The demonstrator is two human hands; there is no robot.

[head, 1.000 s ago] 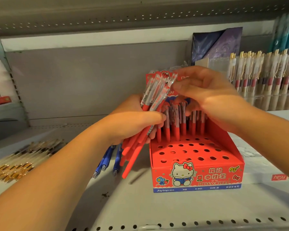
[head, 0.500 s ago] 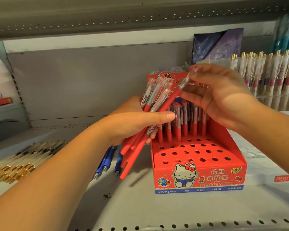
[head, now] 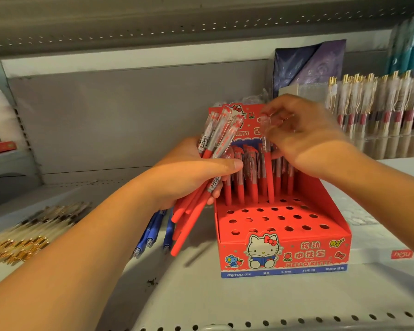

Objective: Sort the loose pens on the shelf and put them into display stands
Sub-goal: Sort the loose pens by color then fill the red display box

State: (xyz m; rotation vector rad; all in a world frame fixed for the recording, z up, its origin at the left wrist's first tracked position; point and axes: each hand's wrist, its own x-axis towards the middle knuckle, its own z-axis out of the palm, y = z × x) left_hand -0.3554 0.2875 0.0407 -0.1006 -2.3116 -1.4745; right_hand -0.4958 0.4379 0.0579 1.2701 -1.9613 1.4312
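A bundle of red pens (head: 215, 142) is gripped in the left hand (head: 196, 173) and kept fanned beside the red display stand (head: 282, 256) near the shelf's (head: 201, 295) front edge, presumably for easy picking. A single pen (head: 267, 177) is pinched upright by the right hand (head: 304, 137), its tip at a back-row hole. The pinching fingers are blurred, and the standing pens (head: 239, 185) are partly hidden.

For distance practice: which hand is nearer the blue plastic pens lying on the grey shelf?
Left. The left hand, gripping red pens, is just above the blue pens; the right hand is farther right, over the red cardboard stand.
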